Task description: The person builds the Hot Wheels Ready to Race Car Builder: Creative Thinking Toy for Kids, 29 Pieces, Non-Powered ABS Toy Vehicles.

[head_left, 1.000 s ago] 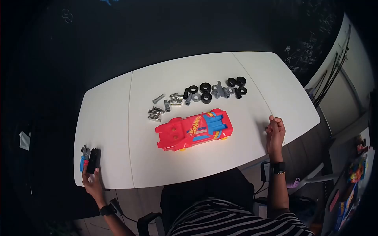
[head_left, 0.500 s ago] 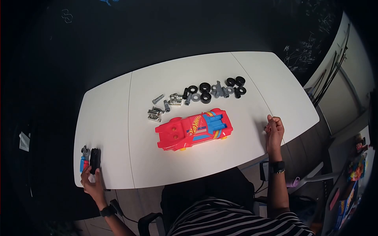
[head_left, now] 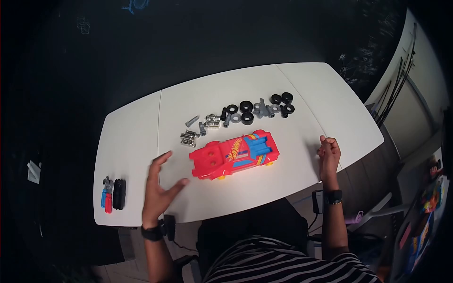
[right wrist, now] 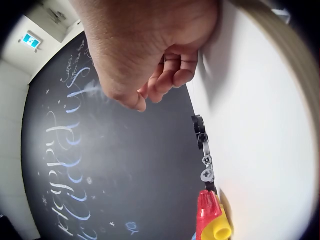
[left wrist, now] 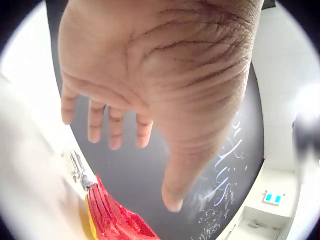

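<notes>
A red toy car (head_left: 234, 155) with blue and yellow parts lies on the white table. My left hand (head_left: 159, 193) is raised near its left end, fingers spread and holding nothing; the left wrist view shows the open palm (left wrist: 155, 65) with part of the red car (left wrist: 120, 220) below. My right hand (head_left: 329, 158) rests at the table's right, apart from the car. In the right wrist view its fingers (right wrist: 170, 75) hang loosely curled with nothing visible in them, and the car's end (right wrist: 210, 215) shows low down.
Black tires (head_left: 246, 106), grey parts (head_left: 263, 108) and shiny metallic pieces (head_left: 188, 138) lie behind the car. At the table's left stand a black object (head_left: 119, 194) and red and blue handled tools (head_left: 108, 203). A dark chalkboard wall (head_left: 198, 37) borders the far edge.
My left hand has left the tools and the black object at the far left and moved right, towards the car, its fingers spreading. My right hand has stayed nearly still.
</notes>
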`<act>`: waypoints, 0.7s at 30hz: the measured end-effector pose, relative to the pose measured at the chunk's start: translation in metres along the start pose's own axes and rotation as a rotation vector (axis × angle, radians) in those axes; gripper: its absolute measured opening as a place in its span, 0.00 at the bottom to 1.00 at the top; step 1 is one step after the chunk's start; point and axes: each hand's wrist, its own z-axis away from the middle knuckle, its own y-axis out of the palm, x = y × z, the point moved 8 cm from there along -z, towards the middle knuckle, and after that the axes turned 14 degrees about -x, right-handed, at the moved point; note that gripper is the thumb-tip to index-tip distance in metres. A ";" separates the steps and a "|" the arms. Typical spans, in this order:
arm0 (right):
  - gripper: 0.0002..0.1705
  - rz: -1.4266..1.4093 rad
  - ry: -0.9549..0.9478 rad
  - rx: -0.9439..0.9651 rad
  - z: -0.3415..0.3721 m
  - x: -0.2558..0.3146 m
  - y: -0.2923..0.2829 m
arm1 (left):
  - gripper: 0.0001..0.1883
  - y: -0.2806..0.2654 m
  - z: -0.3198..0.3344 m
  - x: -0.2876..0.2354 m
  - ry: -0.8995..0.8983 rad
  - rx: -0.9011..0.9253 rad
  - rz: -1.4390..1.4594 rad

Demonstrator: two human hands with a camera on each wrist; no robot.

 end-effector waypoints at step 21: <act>0.12 0.488 -0.430 0.378 -0.019 0.048 0.102 | 0.66 0.103 -0.021 0.046 -0.166 0.408 0.411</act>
